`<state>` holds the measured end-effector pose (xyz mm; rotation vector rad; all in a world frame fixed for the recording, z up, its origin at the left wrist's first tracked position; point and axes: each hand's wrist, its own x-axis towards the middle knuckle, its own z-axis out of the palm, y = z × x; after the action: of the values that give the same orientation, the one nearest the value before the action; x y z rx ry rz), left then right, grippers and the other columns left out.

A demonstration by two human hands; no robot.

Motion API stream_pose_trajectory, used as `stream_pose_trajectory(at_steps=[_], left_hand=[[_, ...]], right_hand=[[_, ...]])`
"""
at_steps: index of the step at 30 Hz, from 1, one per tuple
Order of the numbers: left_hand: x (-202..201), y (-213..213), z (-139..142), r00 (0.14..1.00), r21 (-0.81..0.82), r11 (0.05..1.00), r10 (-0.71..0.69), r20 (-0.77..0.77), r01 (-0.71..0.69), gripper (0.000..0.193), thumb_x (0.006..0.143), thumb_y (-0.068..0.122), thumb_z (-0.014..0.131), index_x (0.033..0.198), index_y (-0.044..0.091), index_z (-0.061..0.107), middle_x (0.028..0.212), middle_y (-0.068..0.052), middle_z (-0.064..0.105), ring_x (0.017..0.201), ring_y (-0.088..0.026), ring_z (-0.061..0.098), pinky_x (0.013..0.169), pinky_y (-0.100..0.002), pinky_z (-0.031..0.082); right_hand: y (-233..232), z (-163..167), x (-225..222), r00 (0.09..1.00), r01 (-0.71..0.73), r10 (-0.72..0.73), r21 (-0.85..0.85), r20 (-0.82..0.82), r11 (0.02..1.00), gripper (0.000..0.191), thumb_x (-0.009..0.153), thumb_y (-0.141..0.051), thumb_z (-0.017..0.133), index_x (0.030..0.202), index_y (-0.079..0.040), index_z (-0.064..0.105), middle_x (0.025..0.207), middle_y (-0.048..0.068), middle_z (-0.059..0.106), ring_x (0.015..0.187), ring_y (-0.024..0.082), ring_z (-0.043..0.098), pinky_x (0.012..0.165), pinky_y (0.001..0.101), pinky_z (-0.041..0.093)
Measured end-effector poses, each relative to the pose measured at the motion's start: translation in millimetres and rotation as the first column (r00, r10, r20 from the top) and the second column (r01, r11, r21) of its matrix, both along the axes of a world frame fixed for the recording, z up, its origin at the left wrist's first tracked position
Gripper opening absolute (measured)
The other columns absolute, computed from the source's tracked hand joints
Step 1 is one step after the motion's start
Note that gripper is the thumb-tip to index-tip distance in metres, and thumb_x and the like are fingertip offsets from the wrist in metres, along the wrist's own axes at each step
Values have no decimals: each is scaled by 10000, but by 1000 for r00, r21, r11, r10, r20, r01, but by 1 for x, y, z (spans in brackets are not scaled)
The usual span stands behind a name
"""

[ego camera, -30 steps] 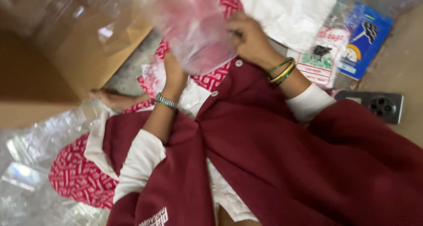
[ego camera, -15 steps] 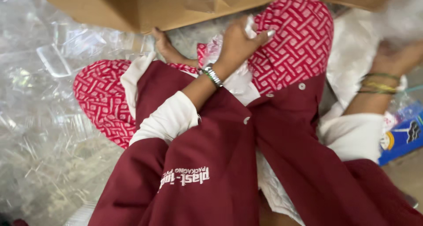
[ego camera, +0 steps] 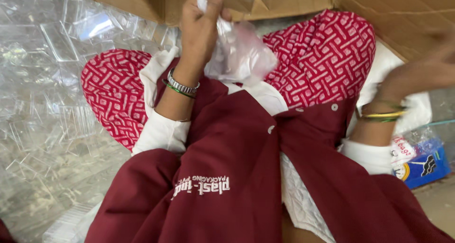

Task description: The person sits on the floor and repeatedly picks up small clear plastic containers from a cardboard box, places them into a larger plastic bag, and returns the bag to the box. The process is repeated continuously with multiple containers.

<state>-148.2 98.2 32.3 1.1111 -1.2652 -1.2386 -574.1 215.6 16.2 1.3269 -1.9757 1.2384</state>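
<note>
Hands above lap, clear plastic bag held at top centre of frame.
Left hand pinches crumpled, glossy clear plastic bag between closed fingers; right hand, blurred at right edge, grip indeterminable; corrugated cardboard box behind.

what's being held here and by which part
The left hand pinches a clear plastic bag by its bunched top end; the blurred right hand shows nothing held.

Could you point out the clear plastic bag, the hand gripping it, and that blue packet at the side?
clear plastic bag (ego camera: 241, 56), head view, on its bulging middle.
left hand (ego camera: 199, 22), head view, on the back of the hand.
blue packet (ego camera: 429, 165), head view, on its blue front face.
</note>
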Motion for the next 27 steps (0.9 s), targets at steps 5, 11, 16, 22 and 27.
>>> stream_pose_trajectory(at_steps=[5, 11, 16, 22, 27], left_hand=[[2, -9, -1, 975, 148, 976, -181, 129, 162, 217, 983, 202, 630, 1159, 94, 697, 704, 30, 658, 635, -70, 609, 588, -244, 458], [39, 0, -46, 996, -102, 993, -42, 80, 50, 313, 804, 73, 752, 1085, -44, 680, 844, -91, 734, 816, -186, 690, 1056, -261, 182], [51, -7, -63, 935, 380, 922, 69, -347, 73, 317, 978, 264, 608, 1048, -29, 703, 820, -82, 707, 702, -140, 658, 631, -264, 526], [51, -11, -59, 912, 370, 929, 149, -383, 4, 493, 1068, 441, 481, 1108, 22, 738, 751, -6, 614, 653, -82, 558, 582, -236, 453], [47, -13, -63, 846, 254, 967, 124, -519, 14, 312, 975, 183, 657, 1220, -9, 674, 1038, 13, 709, 971, -59, 665, 869, -214, 536]], right_hand=[[-104, -1, 136, 673, -728, 697, 57, 247, 683, 539, 963, -116, 820, 1415, 38, 570, 1373, 250, 537, 1230, 399, 572, 999, 439, 536], [-191, -65, 193, 794, -605, 578, 330, 187, 724, 655, 769, -249, 966, 1269, -38, 600, 1238, 230, 592, 1113, 379, 617, 934, 420, 539], [-210, -104, 251, 581, -804, 635, 237, 509, 546, 479, 887, -78, 692, 1363, -44, 653, 1200, 232, 658, 1023, 331, 683, 867, 425, 591], [-274, -93, 199, 768, -353, 640, 818, -24, 454, 427, 1026, -443, 777, 931, -28, 738, 837, 235, 709, 768, 407, 683, 698, 513, 538], [-217, -68, 195, 626, -451, 748, 680, -220, 578, 335, 860, -312, 797, 1031, -33, 726, 1032, 196, 728, 904, 357, 690, 767, 475, 546]])
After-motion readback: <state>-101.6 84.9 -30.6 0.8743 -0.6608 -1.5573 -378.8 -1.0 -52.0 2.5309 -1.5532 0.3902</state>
